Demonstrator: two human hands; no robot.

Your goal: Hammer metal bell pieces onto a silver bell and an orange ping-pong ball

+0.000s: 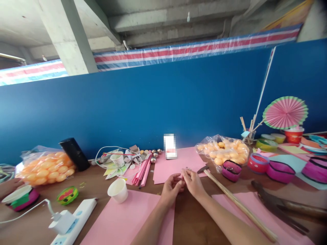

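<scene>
My left hand (171, 187) and my right hand (193, 182) meet fingertip to fingertip over the brown table, near the pink sheet (178, 161) at the back. Both have their fingers curled and pinched together. Whatever sits between the fingertips is too small or hidden to name. Just right of my right hand lies a hammer (230, 194) with a long wooden handle, its dark head by my knuckles. To the left, a white paper cup (118, 190) stands on another pink sheet (127, 221). Several shiny metal balls (153, 159) rest behind my left hand.
Bags of orange balls (49, 168) stand left, and another bag (222, 149) back right. A power strip (76, 223) lies front left. Purple fabric bowls (280, 171) and an axe-like tool (278, 204) are right. Someone else's hand (11, 187) shows at the far left.
</scene>
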